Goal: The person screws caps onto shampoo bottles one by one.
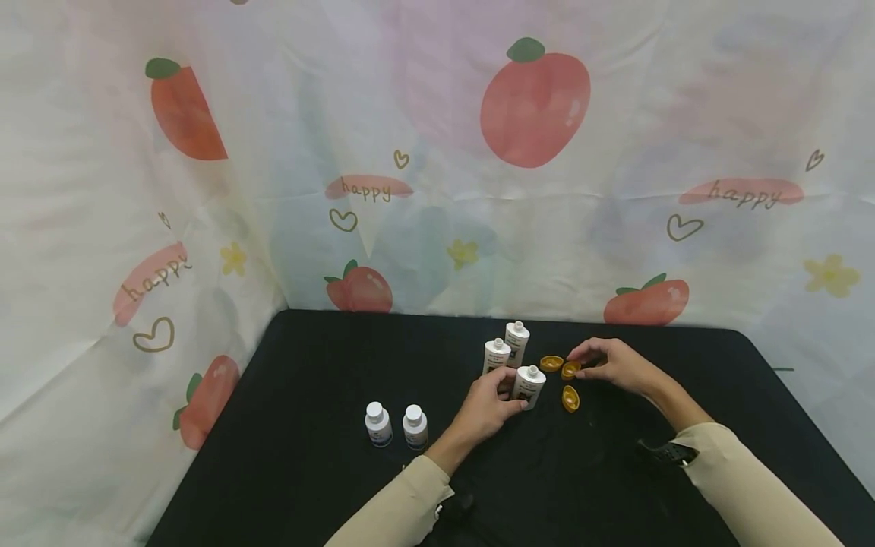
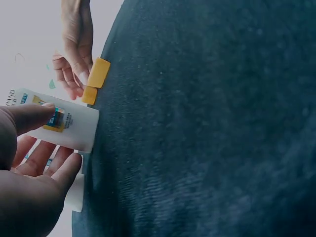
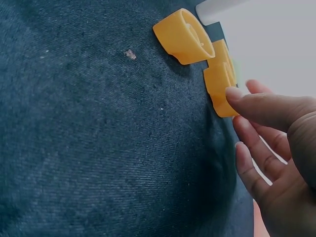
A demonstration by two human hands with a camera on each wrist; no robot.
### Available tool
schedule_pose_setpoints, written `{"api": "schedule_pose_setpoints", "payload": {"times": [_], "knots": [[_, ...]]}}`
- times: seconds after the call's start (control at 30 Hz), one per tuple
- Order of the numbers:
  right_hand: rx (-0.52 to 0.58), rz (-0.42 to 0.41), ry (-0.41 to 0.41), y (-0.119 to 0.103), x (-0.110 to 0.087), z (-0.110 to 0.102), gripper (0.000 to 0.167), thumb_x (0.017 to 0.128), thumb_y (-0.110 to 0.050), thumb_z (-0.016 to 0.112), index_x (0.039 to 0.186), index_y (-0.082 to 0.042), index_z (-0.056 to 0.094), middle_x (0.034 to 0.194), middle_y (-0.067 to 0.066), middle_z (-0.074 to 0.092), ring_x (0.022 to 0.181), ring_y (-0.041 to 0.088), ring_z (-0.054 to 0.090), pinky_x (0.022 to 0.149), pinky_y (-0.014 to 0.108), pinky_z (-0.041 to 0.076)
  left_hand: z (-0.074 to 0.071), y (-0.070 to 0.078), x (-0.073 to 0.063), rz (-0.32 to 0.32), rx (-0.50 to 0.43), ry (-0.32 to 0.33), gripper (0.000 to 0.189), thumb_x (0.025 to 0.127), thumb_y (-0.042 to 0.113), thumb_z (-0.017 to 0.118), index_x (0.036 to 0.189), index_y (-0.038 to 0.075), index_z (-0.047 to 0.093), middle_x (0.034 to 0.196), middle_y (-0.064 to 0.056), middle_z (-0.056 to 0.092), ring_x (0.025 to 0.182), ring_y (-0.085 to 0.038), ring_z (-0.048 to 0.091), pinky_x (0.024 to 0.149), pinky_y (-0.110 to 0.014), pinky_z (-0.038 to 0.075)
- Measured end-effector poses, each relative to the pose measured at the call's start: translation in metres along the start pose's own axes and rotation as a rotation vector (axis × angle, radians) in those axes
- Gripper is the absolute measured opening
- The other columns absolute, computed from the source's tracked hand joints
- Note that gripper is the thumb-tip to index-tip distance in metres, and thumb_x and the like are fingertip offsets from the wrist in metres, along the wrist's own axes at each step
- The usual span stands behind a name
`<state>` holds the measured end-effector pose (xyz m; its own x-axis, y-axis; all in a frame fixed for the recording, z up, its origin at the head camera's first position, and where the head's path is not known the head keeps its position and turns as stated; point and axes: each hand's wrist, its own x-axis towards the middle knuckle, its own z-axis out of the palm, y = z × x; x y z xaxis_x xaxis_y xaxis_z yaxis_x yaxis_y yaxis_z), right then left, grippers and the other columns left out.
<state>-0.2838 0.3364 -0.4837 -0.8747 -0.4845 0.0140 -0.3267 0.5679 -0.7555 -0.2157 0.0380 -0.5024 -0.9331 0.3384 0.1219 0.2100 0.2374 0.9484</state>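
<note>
In the head view my left hand (image 1: 487, 406) grips a white flat bottle (image 1: 529, 386) with a bare nozzle on top. The left wrist view shows the thumb across the label of this bottle (image 2: 74, 118) and the fingers behind it. My right hand (image 1: 618, 368) pinches an orange oval cap (image 1: 570, 370) at its right end. Two more orange caps lie beside it, one farther back (image 1: 551, 363) and one nearer (image 1: 570, 399). Seen from the right wrist, the thumb lies at the edge of the pinched cap (image 3: 220, 91).
Two similar white bottles stand behind my left hand, one nearer (image 1: 497, 354) and one at the back (image 1: 516, 339). To the left are two small white-capped bottles (image 1: 378, 424) (image 1: 415, 427). The black tabletop (image 1: 307, 365) ends at a patterned curtain (image 1: 437, 152).
</note>
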Motion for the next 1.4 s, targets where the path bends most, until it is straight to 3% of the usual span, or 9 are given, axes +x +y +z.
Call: {"api": "schedule_pose_setpoints", "payload": {"times": [0.3, 0.6, 1.07, 1.4], "knots": [[-0.023, 0.011, 0.043, -0.002, 0.0, 0.002, 0.028, 0.088, -0.007, 0.079, 0.113, -0.002, 0.069, 0.112, 0.016, 0.068, 0.098, 0.029, 0.068, 0.075, 0.026, 0.054, 0.005, -0.005, 0.003, -0.036, 0.08, 0.025, 0.035, 0.085, 0.002, 0.081, 0.116, 0.011, 0.069, 0.114, -0.002, 0.072, 0.105, -0.008, 0.067, 0.087, -0.023, 0.054], [-0.023, 0.03, 0.057, 0.0, 0.003, 0.004, 0.029, 0.087, -0.006, 0.079, 0.115, -0.001, 0.069, 0.111, 0.016, 0.068, 0.093, 0.024, 0.067, 0.073, 0.025, 0.054, 0.009, -0.008, 0.003, -0.016, 0.132, 0.059, 0.027, 0.081, 0.006, 0.085, 0.102, 0.012, 0.07, 0.109, 0.0, 0.072, 0.102, -0.005, 0.066, 0.084, -0.019, 0.053], [-0.078, 0.014, 0.083, -0.002, -0.001, 0.01, 0.026, 0.086, -0.01, 0.082, 0.108, -0.003, 0.071, 0.109, 0.014, 0.062, 0.09, 0.021, 0.067, 0.073, 0.025, 0.054, 0.011, -0.012, 0.001, 0.006, 0.162, 0.051, 0.028, 0.081, 0.005, 0.085, 0.105, 0.012, 0.07, 0.106, -0.001, 0.072, 0.096, -0.006, 0.069, 0.081, -0.018, 0.054], [-0.141, 0.019, 0.06, -0.002, 0.002, 0.01, 0.034, 0.086, -0.015, 0.082, 0.115, -0.003, 0.071, 0.106, 0.01, 0.062, 0.089, 0.019, 0.065, 0.075, 0.026, 0.053, 0.007, -0.01, 0.0, -0.01, 0.194, 0.047, 0.03, 0.081, 0.01, 0.086, 0.106, 0.013, 0.07, 0.107, 0.001, 0.072, 0.094, -0.003, 0.067, 0.079, -0.018, 0.054]]}}
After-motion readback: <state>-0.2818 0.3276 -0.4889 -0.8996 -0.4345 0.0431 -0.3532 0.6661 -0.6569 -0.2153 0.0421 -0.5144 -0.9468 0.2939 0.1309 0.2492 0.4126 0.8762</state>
